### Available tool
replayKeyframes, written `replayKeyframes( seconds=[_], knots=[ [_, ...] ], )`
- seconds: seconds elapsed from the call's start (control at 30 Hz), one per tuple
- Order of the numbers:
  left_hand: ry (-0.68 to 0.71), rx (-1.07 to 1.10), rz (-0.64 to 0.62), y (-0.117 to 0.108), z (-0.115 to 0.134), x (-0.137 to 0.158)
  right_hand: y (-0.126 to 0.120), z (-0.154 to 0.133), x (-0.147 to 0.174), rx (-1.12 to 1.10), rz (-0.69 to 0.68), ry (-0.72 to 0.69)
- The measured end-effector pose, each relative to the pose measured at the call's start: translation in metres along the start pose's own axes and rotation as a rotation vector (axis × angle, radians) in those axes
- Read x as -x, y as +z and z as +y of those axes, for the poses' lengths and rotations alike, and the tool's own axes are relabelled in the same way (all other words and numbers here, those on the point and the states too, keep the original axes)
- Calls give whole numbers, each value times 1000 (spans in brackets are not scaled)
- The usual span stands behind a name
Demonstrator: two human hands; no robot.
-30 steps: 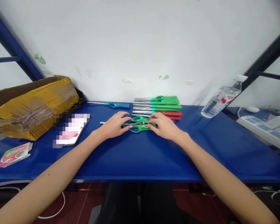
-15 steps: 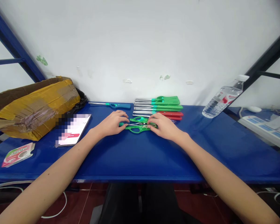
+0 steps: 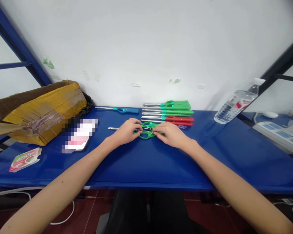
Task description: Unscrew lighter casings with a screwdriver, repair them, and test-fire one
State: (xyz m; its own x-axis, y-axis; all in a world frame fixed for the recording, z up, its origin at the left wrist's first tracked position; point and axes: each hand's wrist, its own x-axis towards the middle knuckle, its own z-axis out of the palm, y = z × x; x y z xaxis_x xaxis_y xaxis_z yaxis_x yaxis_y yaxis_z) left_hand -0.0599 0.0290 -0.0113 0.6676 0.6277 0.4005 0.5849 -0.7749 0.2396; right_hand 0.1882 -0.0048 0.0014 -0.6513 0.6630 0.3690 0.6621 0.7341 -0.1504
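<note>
A green long-necked lighter lies opened on the table, its lower shell half (image 3: 150, 133) nearest me and another green half (image 3: 149, 124) just behind. Thin wires or small inner parts show between them. My left hand (image 3: 128, 130) is closed at the neck end, thumb and fingertips pinching the lighter. Its metal tube (image 3: 113, 128) sticks out to the left of that hand. My right hand (image 3: 169, 134) is closed over the handle end, fingertips together on small inner parts too fine to name. The palm hides the far end of the handle.
Behind my hands lie stacked green lighters (image 3: 178, 105) and red lighters (image 3: 182, 119), with a blue lighter (image 3: 128, 110) to their left. A cardboard box (image 3: 46, 113), a phone (image 3: 81, 135) and a card (image 3: 25, 159) are at left. A water bottle (image 3: 236, 104) stands at right.
My left hand has shifted right along the lighter, and the metal tube now shows beside it. My right hand stays at the handle end, fingertips closer together. The view has shifted slightly.
</note>
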Motion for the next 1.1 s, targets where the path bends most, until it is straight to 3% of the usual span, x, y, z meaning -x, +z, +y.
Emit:
replayKeyframes(
  seconds=[0.33,1.1],
  knots=[
    [-70,-64,26,4,5,-2,0,2,2,7,-21,37],
    [5,-113,13,6,7,1,-3,-3,1,23,-35,62]
  ],
)
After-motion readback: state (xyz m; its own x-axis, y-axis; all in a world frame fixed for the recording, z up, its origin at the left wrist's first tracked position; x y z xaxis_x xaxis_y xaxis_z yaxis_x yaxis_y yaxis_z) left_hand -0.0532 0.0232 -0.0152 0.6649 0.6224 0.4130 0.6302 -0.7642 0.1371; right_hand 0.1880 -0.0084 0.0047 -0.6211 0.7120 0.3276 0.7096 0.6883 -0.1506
